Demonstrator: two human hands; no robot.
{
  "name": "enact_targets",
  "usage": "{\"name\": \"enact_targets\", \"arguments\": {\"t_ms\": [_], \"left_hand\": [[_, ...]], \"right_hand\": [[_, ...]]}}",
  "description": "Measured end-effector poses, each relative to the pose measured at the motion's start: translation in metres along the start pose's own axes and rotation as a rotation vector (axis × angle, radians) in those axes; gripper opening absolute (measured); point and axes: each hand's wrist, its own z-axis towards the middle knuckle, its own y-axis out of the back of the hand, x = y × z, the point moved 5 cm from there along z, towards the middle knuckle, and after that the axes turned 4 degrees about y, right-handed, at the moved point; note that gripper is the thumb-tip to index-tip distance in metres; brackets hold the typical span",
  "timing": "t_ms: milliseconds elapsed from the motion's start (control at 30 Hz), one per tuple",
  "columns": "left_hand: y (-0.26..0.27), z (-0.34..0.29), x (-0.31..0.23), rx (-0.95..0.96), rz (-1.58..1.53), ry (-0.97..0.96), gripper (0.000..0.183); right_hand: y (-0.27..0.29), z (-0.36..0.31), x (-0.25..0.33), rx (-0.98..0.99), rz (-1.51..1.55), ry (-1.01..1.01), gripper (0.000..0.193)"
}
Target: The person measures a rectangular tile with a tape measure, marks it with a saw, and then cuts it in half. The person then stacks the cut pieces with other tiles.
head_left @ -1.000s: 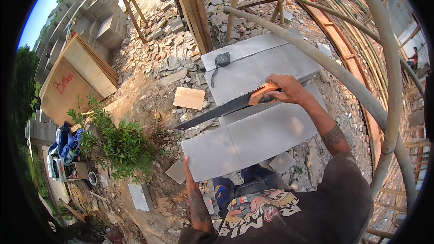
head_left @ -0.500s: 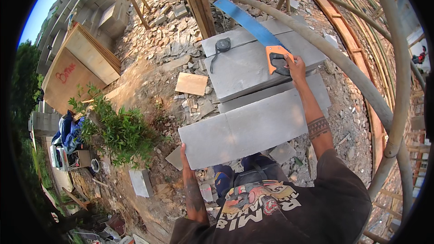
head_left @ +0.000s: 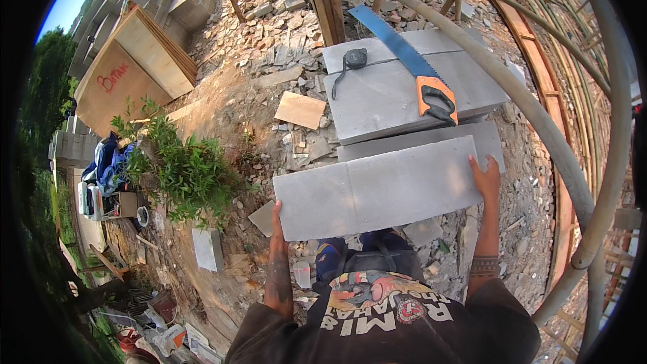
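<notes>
A long, light grey aerated concrete block [head_left: 377, 192] lies across in front of my legs, with a thin line over its upper face. My left hand [head_left: 277, 221] grips its left end, fingers mostly hidden at the side. At the opposite end my right hand [head_left: 486, 180] holds the block, thumb on the top edge. Beyond it, a handsaw [head_left: 397, 47] with a blue blade and an orange and black handle [head_left: 437, 100] rests on stacked grey blocks [head_left: 384, 98]. A black tape measure [head_left: 355, 59] with a strap sits left of the saw.
Rubble [head_left: 283, 47] covers the ground, with a small board [head_left: 300, 109] on it. Grey poles [head_left: 512, 94] cross on the right beside a long plank [head_left: 532, 47]. To the left are a leafy bush [head_left: 192, 175], leaning plywood sheets [head_left: 125, 81] and a loose block [head_left: 207, 248].
My right hand has let go of the saw handle and come back to the block's right end. The saw stays on the stacked blocks; my left hand keeps its place.
</notes>
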Motion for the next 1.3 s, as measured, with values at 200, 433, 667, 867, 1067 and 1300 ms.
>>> {"name": "enact_targets", "arguments": {"t_ms": [200, 433, 667, 867, 1067, 1300], "left_hand": [[0.008, 0.006, -0.004, -0.036, 0.102, 0.062, 0.085], [-0.004, -0.001, -0.021, 0.017, 0.004, 0.067, 0.082], [0.039, -0.023, -0.073, -0.104, 0.041, 0.035, 0.076], [0.055, 0.012, -0.064, -0.034, 0.038, 0.095, 0.086], [0.034, 0.001, -0.073, 0.005, 0.007, 0.078, 0.082], [0.033, 0.008, -0.078, 0.045, -0.001, 0.143, 0.079]], "right_hand": [[-0.025, -0.01, -0.001, 0.542, 0.521, -0.239, 0.071], [-0.023, -0.002, 0.03, 0.333, 0.287, -0.282, 0.075], [-0.038, -0.035, 0.1, 0.388, 0.227, -0.313, 0.078], [-0.046, -0.032, 0.095, 0.375, 0.187, -0.247, 0.069], [-0.02, 0.012, 0.16, -0.01, 0.073, 0.213, 0.053], [-0.057, 0.064, 0.215, 0.192, -0.289, 0.549, 0.052]]}}
